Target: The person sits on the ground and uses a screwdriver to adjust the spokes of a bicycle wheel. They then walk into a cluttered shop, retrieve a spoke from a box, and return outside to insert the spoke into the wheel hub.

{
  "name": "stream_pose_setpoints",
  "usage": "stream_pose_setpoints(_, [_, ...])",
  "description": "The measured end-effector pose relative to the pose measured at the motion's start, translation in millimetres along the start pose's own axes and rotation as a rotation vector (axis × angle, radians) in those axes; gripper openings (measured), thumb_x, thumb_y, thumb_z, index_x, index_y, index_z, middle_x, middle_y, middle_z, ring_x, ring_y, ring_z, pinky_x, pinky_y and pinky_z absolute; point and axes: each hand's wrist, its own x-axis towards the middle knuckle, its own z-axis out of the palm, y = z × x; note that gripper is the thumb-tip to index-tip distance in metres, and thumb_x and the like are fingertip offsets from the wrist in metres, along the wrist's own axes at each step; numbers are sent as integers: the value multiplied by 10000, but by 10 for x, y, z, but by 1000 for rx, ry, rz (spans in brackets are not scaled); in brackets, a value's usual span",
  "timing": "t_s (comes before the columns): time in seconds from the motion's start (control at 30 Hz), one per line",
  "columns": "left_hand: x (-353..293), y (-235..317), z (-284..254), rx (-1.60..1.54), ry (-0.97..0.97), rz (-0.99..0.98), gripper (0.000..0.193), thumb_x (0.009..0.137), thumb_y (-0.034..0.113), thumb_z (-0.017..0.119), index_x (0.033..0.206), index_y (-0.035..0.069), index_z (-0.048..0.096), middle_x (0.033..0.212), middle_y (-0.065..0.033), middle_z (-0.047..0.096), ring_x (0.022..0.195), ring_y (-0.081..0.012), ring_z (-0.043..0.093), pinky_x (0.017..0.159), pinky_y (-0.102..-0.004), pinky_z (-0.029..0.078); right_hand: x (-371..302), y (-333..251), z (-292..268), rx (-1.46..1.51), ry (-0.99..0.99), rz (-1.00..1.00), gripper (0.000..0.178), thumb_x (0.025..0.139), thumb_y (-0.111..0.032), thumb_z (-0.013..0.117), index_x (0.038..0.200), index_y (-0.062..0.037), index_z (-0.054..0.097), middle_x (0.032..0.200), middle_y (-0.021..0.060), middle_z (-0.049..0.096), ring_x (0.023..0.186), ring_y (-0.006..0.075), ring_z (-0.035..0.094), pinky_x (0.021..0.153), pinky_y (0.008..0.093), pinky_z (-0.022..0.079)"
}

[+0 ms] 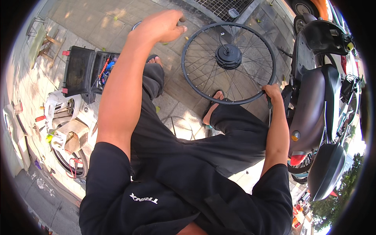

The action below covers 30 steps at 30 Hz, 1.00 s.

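Observation:
A black spoked wheel (188,80) with a large dark hub motor (228,56) at its centre stands in front of me, leaning near my foot. My right hand (272,91) is closed round the wheel's near right rim. Below that hand shows a dark handle with a thin metal shaft (270,116), like a screwdriver, partly hidden by my wrist. Left of the wheel, my left hand (167,26) is raised and apart from it. Its fingers are loosely bent, with a gap between thumb and finger, and nothing shows in them.
An open black toolbox (80,72) with several tools lies on the left. Nearer stands a worn white stool (64,107), beside a small wheel (83,164). A parked scooter (311,98) crowds the right side. A metal floor grate (223,7) lies beyond the wheel.

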Motion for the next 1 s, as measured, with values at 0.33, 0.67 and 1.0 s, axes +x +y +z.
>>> stream_pose_setpoints(0.33, [-13, 148, 90, -39, 84, 98, 391, 975, 355, 651, 1263, 92, 673, 1093, -149, 749, 1063, -364, 693, 895, -486, 550, -100, -39, 598, 82, -190, 163, 153, 801, -77, 719, 737, 32, 631, 602, 114, 570, 460, 230, 538, 425, 395, 450])
stream_pose_setpoints(0.67, [-18, 187, 79, 18, 87, 166, 331, 968, 336, 657, 1129, 50, 698, 1007, -172, 751, 1009, -407, 692, 867, -505, 541, -170, 149, 1397, 397, -322, 438, 127, 895, -101, 676, 921, -29, 574, 667, 71, 531, 549, 200, 519, 481, 357, 468])
stream_pose_setpoints(1.0, [30, 287, 104, 59, -43, 129, 418, 996, 333, 645, 1309, 58, 621, 1179, -155, 717, 1066, -352, 678, 907, -445, 529, -190, 437, 1921, 498, -442, 484, 104, 934, -121, 592, 953, -19, 578, 721, 71, 553, 579, 194, 560, 504, 340, 490])
